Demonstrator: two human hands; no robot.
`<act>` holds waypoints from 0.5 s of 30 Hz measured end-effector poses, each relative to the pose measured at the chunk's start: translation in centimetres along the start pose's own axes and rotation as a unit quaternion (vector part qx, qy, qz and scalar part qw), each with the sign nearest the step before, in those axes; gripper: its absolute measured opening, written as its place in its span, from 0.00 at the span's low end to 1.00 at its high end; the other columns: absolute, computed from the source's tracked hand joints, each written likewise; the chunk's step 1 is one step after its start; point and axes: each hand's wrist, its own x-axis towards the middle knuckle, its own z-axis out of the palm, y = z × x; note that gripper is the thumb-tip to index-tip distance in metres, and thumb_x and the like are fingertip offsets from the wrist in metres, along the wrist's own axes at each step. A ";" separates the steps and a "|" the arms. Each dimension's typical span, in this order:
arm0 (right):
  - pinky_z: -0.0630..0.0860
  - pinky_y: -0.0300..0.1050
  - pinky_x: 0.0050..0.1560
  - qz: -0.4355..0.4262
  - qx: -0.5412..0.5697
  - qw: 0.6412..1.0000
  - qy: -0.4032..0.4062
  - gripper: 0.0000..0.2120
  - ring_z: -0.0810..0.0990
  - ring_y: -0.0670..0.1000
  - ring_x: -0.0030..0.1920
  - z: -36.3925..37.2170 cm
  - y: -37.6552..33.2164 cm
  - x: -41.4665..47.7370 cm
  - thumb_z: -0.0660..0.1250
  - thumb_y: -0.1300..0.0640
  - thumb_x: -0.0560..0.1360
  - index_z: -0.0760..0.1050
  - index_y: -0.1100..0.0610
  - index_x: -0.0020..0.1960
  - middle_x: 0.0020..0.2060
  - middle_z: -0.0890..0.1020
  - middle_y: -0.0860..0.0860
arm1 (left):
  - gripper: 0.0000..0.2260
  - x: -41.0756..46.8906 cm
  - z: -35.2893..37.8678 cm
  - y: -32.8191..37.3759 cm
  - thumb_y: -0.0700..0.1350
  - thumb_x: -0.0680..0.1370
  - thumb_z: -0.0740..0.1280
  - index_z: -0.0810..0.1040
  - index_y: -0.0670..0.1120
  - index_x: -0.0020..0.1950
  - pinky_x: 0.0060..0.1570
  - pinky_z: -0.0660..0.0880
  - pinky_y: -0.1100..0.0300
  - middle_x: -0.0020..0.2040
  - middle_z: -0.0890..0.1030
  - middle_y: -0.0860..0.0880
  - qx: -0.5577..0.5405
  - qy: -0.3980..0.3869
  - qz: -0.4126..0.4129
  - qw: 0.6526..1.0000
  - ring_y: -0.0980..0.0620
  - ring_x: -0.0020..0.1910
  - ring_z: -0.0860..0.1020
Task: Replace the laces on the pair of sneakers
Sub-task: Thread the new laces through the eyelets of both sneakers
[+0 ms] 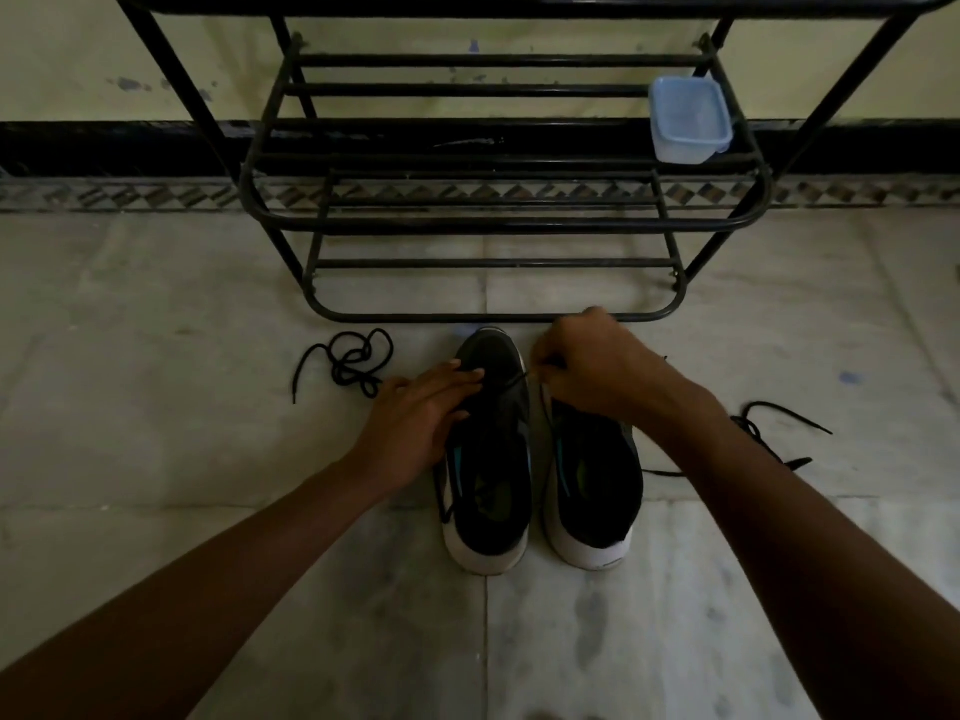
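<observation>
head view: dim room, tiled floor, looking down at both arms.
left shoe: centre of frame, toe pointing to 12 o'clock, black upper, white heel, standing on the floor.
right shoe: just beside the left shoe at its 3 o'clock, same direction, toe end hidden under the right hand.
left hand: lies flat on the left shoe's forefoot from 9 o'clock, fingers spread and pressing down, not pinching anything.
right hand: above the right shoe's toe, fingers curled together, pinching the lace end.
threaded lace: thin black strand running taut from the left shoe's eyelets toward 3 o'clock into the right hand.
loose lace: black tangle on the floor at 9 o'clock of the shoes, apart from them.
second loose lace: on the floor at 3 o'clock, partly behind the right forearm.
rack: black metal shelves at 12 o'clock, against the wall.
plastic box: clear bluish tub on the rack's shelf, right end.
</observation>
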 end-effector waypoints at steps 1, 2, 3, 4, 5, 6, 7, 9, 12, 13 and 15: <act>0.79 0.45 0.48 -0.013 0.001 0.999 0.031 0.05 0.80 0.47 0.41 -0.5 -0.2 0.1 0.69 0.56 0.77 0.83 0.54 0.47 0.38 0.78 0.45 | 0.17 0.0 0.0 0.1 0.46 0.79 0.67 0.79 0.51 0.69 0.58 0.68 0.55 0.72 0.75 0.56 -0.004 0.007 -0.002 1.000 0.55 0.74 0.70; 0.78 0.46 0.47 -0.026 -0.011 0.998 0.049 0.06 0.79 0.48 0.40 -0.9 -0.4 0.2 0.69 0.54 0.77 0.84 0.54 0.47 0.37 0.78 0.45 | 0.17 0.0 0.0 0.2 0.46 0.79 0.66 0.79 0.51 0.69 0.59 0.69 0.53 0.72 0.75 0.57 -0.002 0.002 -0.013 1.000 0.56 0.74 0.70; 0.78 0.49 0.48 -0.036 -0.024 0.997 0.057 0.06 0.78 0.48 0.40 -1.2 -0.8 0.3 0.70 0.53 0.77 0.84 0.53 0.47 0.36 0.77 0.44 | 0.17 0.1 -0.1 0.4 0.46 0.80 0.66 0.78 0.52 0.70 0.60 0.70 0.49 0.73 0.74 0.57 0.003 -0.010 -0.026 1.000 0.56 0.74 0.69; 0.77 0.51 0.49 -0.040 -0.030 0.997 0.054 0.07 0.77 0.49 0.39 -1.3 -1.2 0.2 0.70 0.52 0.77 0.84 0.53 0.46 0.35 0.77 0.44 | 0.18 0.2 -0.3 0.6 0.46 0.81 0.65 0.77 0.52 0.71 0.61 0.70 0.47 0.74 0.73 0.58 0.007 -0.027 -0.041 0.999 0.56 0.75 0.68; 0.78 0.53 0.50 -0.041 -0.019 0.998 0.045 0.07 0.77 0.49 0.39 -1.5 -1.7 0.1 0.70 0.52 0.77 0.84 0.53 0.45 0.35 0.78 0.45 | 0.18 0.3 -0.4 0.7 0.46 0.82 0.65 0.75 0.54 0.72 0.63 0.69 0.45 0.75 0.71 0.58 0.006 -0.039 -0.049 0.998 0.56 0.76 0.67; 0.79 0.52 0.48 -0.043 0.006 0.999 0.031 0.06 0.78 0.49 0.39 -1.8 -2.2 -0.1 0.70 0.53 0.77 0.84 0.53 0.44 0.35 0.80 0.46 | 0.18 0.4 -0.8 0.9 0.47 0.83 0.64 0.73 0.56 0.73 0.65 0.67 0.44 0.75 0.71 0.58 -0.005 -0.051 -0.057 0.997 0.55 0.76 0.66; 0.80 0.48 0.44 -0.042 0.035 0.998 0.017 0.05 0.80 0.48 0.38 -2.1 -2.6 -0.2 0.71 0.54 0.76 0.84 0.53 0.44 0.35 0.82 0.47 | 0.18 0.6 -1.1 1.1 0.48 0.84 0.62 0.70 0.60 0.74 0.65 0.65 0.44 0.75 0.71 0.57 -0.028 -0.060 -0.059 0.996 0.53 0.76 0.67; 0.78 0.37 0.37 -0.039 0.090 0.995 -0.010 0.04 0.82 0.44 0.35 -2.6 -3.3 -0.6 0.73 0.54 0.76 0.85 0.53 0.43 0.34 0.83 0.47 | 0.18 0.6 -2.1 1.8 0.50 0.83 0.59 0.65 0.67 0.70 0.62 0.65 0.45 0.71 0.72 0.52 -0.100 -0.067 -0.061 0.991 0.46 0.70 0.69; 0.77 0.34 0.36 -0.055 0.167 0.983 -0.047 0.05 0.82 0.45 0.33 -3.2 -4.0 -1.2 0.74 0.55 0.75 0.85 0.55 0.42 0.32 0.84 0.48 | 0.16 0.4 -4.1 3.3 0.56 0.76 0.64 0.71 0.68 0.62 0.57 0.71 0.45 0.57 0.72 0.55 -0.160 -0.064 -0.059 0.983 0.47 0.58 0.70; 0.78 0.37 0.37 -0.065 0.197 0.976 -0.062 0.06 0.83 0.47 0.33 -3.3 -4.2 -1.4 0.73 0.56 0.76 0.85 0.56 0.42 0.32 0.84 0.49 | 0.13 0.4 -4.9 3.6 0.59 0.74 0.64 0.74 0.70 0.58 0.56 0.72 0.48 0.53 0.72 0.60 -0.173 -0.073 -0.061 0.980 0.52 0.55 0.71; 0.81 0.40 0.40 -0.078 0.259 0.957 -0.108 0.05 0.84 0.51 0.35 -3.4 -4.5 -1.9 0.72 0.58 0.76 0.85 0.60 0.45 0.34 0.86 0.52 | 0.04 0.5 -5.9 4.1 0.59 0.74 0.66 0.78 0.68 0.47 0.50 0.73 0.59 0.46 0.78 0.63 -0.261 -0.094 -0.081 0.957 0.61 0.48 0.76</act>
